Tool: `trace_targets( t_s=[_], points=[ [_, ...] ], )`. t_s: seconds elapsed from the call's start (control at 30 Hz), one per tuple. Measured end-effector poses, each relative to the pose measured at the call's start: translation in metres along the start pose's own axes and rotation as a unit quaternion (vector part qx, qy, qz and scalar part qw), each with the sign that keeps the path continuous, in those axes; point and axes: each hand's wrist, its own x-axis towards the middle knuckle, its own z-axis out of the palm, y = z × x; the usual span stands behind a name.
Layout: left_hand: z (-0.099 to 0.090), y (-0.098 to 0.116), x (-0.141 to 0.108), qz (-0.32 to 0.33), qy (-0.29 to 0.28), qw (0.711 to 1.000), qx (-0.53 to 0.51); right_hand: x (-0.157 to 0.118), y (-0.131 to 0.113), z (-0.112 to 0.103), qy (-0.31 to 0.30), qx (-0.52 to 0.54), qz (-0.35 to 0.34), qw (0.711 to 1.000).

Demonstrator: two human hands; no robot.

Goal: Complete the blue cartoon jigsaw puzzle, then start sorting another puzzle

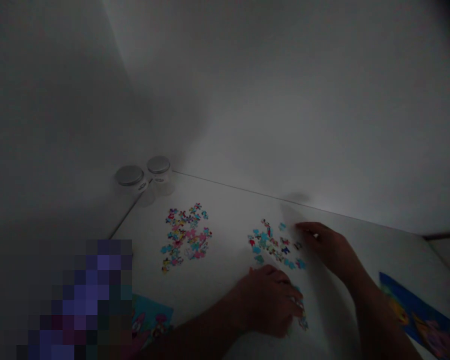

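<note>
My left hand (270, 301) is low over the white table, its fingers curled down on a small strip of jigsaw pieces (303, 320) that it partly covers. Further right and back, my right hand (329, 250) has thumb and forefinger brought together in a pinch. Whatever may be between those fingertips is too dark and small to make out. A loose cluster of jigsaw pieces (272, 244), blue, red and white, lies between the two hands. To the left is a denser group of multicoloured jigsaw pieces (189, 235), mostly pink, blue and yellow.
Two clear jars with grey lids, a left jar (130, 176) and a right jar (159, 166), stand at the table's back left corner. A colourful picture sheet (155, 312) lies front left, another picture sheet (416, 315) front right. A wall (266, 125) rises behind the table (225, 200).
</note>
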Motion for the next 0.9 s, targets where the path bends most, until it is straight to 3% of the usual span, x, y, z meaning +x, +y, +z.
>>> trace_targets(
  t_s=[0.23,0.53,0.77,0.9],
  points=[
    [0.000,0.003,0.001,-0.010,0.010,0.999,-0.034,-0.003,-0.001,-0.010,0.011,0.040,0.075,0.996],
    [0.006,0.005,0.002,-0.034,0.034,0.996,-0.077,-0.004,-0.010,-0.015,-0.002,0.082,0.056,0.995],
    [0.001,0.004,0.002,-0.023,0.006,0.999,-0.042,0.001,-0.031,0.005,-0.015,0.101,0.006,0.995],
    [0.000,0.002,0.002,-0.009,0.008,1.000,-0.029,0.001,-0.056,-0.001,0.006,0.117,0.013,0.993]
  ],
)
